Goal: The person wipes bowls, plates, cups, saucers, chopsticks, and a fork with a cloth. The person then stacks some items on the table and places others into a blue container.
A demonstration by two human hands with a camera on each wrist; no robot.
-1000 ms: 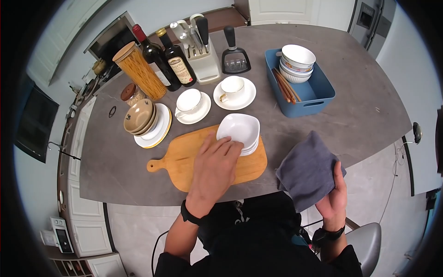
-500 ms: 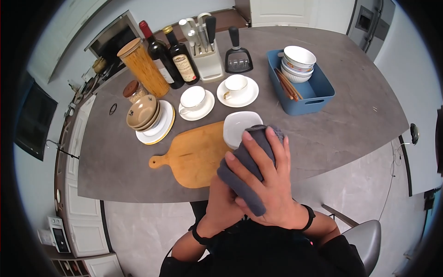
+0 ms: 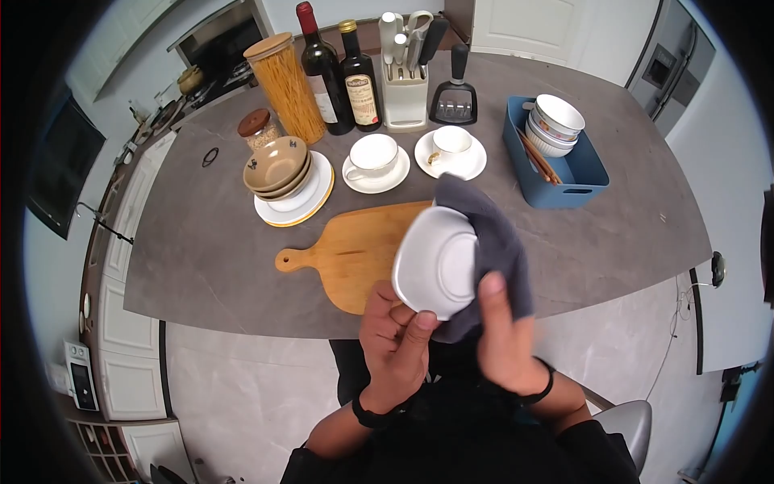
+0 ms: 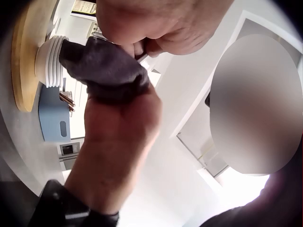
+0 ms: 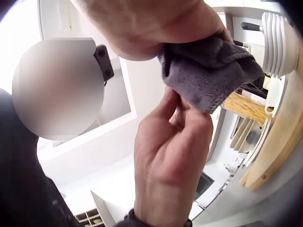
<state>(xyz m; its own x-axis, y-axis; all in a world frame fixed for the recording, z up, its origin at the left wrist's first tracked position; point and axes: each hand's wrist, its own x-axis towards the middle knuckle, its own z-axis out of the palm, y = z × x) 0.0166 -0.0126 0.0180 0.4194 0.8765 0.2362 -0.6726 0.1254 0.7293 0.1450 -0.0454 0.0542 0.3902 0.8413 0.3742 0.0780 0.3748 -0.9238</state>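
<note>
A white square bowl (image 3: 423, 262) is tilted above the table, its underside with the foot ring turned to the head camera. My left hand (image 3: 393, 347) holds it by the near rim, thumb on the outside. The right hand (image 3: 506, 351) grips a dark grey cloth (image 3: 506, 250) draped around the bowl's right side, thumb against the cloth. In the left wrist view the cloth (image 4: 106, 71) covers the right fingers. Behind it, a stack of several white bowls (image 4: 49, 61) stands on the wooden cutting board (image 3: 355, 254).
Two white cups on saucers (image 3: 375, 156) stand beyond the board. Brown bowls (image 3: 276, 165) sit on plates at the left. A blue bin (image 3: 556, 196) at the right holds bowls and chopsticks. Bottles (image 3: 363, 89), a pasta jar (image 3: 286, 89) and a knife block (image 3: 405, 101) line the back.
My left hand has gone from the bowl stack to holding one bowl up. The right hand has brought the cloth in from the right onto it. The bowl's underside now faces the head camera.
</note>
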